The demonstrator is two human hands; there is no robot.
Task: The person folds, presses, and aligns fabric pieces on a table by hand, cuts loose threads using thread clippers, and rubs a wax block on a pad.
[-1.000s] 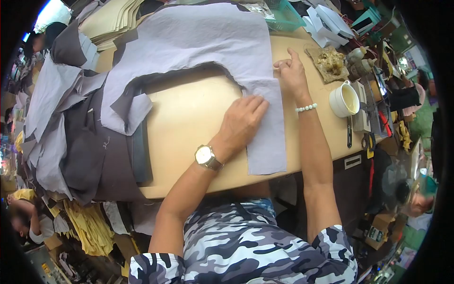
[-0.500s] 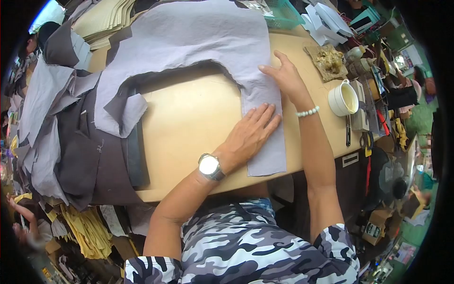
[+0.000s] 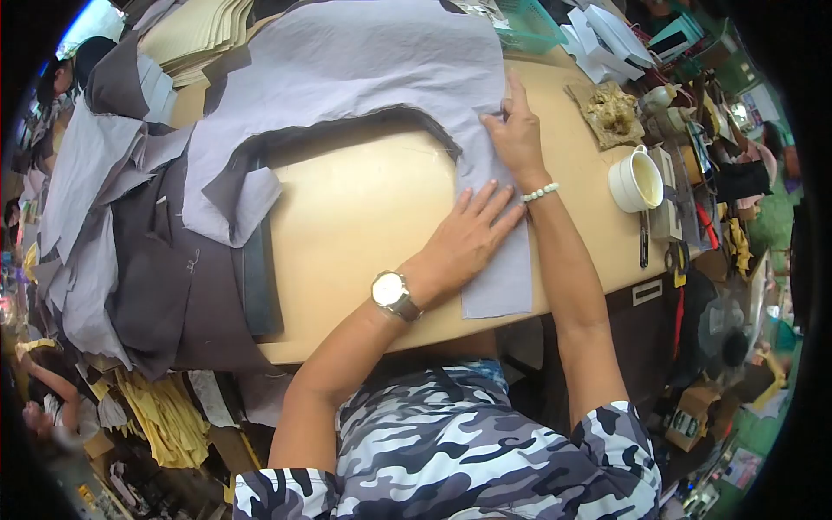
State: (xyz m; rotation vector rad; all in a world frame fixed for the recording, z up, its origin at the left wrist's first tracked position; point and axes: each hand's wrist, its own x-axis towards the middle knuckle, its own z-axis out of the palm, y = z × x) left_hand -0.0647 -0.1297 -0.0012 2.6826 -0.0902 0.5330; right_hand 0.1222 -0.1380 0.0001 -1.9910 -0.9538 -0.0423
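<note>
A large piece of pale lavender-grey fabric [image 3: 373,61] with a curved cut-out lies over the table, a narrow strip of it running down toward my body. My left hand [image 3: 464,243], with a watch at the wrist, rests flat on that strip, fingers spread. At the strip's right edge, farther from me, is my right hand [image 3: 520,139], a bead bracelet on its wrist. Its index finger is stretched forward and its thumb reaches over the fabric's edge; the remaining fingers are partly hidden. I see nothing held in either hand.
Dark brown and grey fabric pieces [image 3: 143,269] are heaped at the left. On the right stand a white mug [image 3: 635,180], a glue-crusted pad [image 3: 607,113] and scissors [image 3: 679,260]. A green basket [image 3: 530,28] and stacked cream sheets [image 3: 195,39] sit at the back.
My right hand has moved left and slightly away from me, closer against the fabric's edge. My left hand stays flat on the strip. The whole view has shifted a little.
</note>
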